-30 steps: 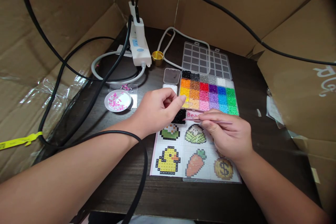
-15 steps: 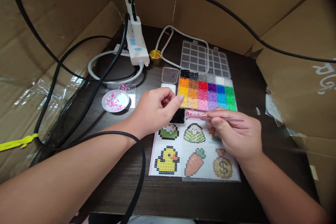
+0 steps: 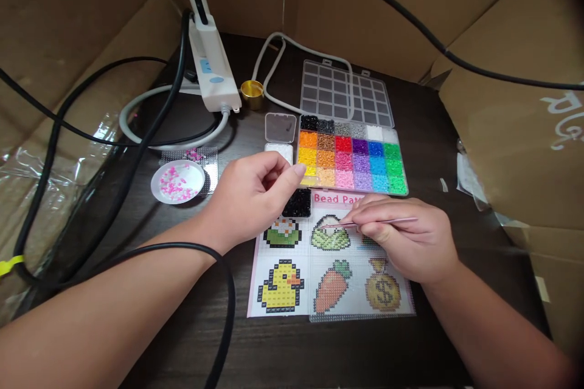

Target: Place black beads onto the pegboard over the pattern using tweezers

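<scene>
My left hand (image 3: 249, 194) has its fingers curled and the thumb stretched forward, closed at the back of a small clear box of black beads (image 3: 297, 203); the fingertips are partly hidden. My right hand (image 3: 401, 237) pinches pink tweezers (image 3: 365, 223), their tip pointing left over the rice-ball picture (image 3: 329, 234). Whether a bead is in the tip is too small to tell. Beneath lies the bead pattern sheet (image 3: 255, 282), with a clear pegboard (image 3: 360, 318) over its right part. The pictures include a chick, a carrot and a money bag.
Behind the hands stand a multi-coloured bead case (image 3: 360, 161) with its clear lid (image 3: 347, 91) folded back and a small white-bead box (image 3: 279, 152). A white dish (image 3: 194, 177) holds pink beads at left. Also there: a power strip (image 3: 219, 85), gold cup (image 3: 252, 94), black cable (image 3: 228, 304) across my left forearm.
The tweezers' tip has moved from beside the black bead box down over the rice-ball picture. My left hand keeps its place at the box. The whole view has shifted slightly.
</scene>
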The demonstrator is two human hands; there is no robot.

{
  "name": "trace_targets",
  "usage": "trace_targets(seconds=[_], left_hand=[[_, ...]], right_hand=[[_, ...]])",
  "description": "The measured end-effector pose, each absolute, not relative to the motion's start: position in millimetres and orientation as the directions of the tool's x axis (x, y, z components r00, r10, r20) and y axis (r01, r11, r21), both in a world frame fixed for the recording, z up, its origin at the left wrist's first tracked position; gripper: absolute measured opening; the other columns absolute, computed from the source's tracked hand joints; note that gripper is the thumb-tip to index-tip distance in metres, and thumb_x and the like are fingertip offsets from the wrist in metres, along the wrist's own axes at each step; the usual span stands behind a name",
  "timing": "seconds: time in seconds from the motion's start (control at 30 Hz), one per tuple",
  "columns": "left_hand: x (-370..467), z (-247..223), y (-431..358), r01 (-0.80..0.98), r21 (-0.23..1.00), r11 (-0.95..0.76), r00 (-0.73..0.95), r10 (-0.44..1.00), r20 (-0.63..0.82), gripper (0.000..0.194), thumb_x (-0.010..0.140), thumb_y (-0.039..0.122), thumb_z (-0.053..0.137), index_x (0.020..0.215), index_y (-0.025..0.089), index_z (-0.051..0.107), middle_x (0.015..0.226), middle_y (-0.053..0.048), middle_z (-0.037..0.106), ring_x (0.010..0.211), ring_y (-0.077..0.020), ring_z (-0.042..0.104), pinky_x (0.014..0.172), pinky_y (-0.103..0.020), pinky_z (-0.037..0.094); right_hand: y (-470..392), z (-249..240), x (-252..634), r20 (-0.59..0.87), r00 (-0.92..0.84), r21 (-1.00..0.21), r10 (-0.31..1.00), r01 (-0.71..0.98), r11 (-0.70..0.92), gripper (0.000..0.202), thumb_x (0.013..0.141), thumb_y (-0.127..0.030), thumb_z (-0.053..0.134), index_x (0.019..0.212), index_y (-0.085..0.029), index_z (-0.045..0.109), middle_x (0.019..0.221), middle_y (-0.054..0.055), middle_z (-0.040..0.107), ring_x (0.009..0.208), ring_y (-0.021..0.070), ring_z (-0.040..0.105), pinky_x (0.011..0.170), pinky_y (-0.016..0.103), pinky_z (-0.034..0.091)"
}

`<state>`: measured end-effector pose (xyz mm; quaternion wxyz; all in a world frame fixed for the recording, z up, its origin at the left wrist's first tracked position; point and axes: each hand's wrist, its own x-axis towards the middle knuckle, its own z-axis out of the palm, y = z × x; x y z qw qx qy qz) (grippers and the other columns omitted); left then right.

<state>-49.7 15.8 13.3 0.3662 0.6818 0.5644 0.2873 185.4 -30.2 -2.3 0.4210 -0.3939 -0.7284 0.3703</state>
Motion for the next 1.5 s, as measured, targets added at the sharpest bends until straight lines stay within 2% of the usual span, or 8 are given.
trace_targets(seconds=[1.13,1.37,1.5], left_hand=[[-49.9,14.6,14.3,0.564,0.817,-0.122,0.210,0.978,0.001,0.037,0.087,0.047,0.052,0.065,0.017,0.054,0.054,0.002,0.052,0.052,-0.0107,0.044,0.052,-0.026,0.033],[-49.4,15.6,14.2,0.574,0.810,-0.121,0.203,0.979,0.002,0.037,0.086,0.046,0.053,0.064,0.017,0.054,0.053,0.002,0.052,0.052,-0.0107,0.044,0.051,-0.025,0.032],[-49.2,15.8,13.8,0.567,0.815,-0.122,0.201,0.980,0.008,0.037,0.086,0.046,0.053,0.064,0.017,0.055,0.054,0.002,0.051,0.053,-0.0106,0.043,0.052,-0.025,0.032]], right_hand=[[-27.4,-0.5,181.6,0.340,-0.382,-0.824,0.860,0.319,0.467,0.021,0.081,-0.009,0.067,0.093,-0.024,0.076,0.083,0.004,0.078,0.076,0.0189,0.073,0.071,0.034,0.061],[-29.5,-4.0,185.4,0.308,-0.323,-0.872,0.895,0.281,0.402,0.022,0.082,-0.010,0.066,0.095,-0.025,0.076,0.084,0.004,0.077,0.078,0.0198,0.072,0.070,0.036,0.060],[-30.5,-3.7,181.6,0.340,-0.233,-0.879,0.911,0.264,0.396,0.022,0.082,-0.011,0.067,0.095,-0.027,0.076,0.084,0.003,0.077,0.080,0.0205,0.072,0.068,0.035,0.059]])
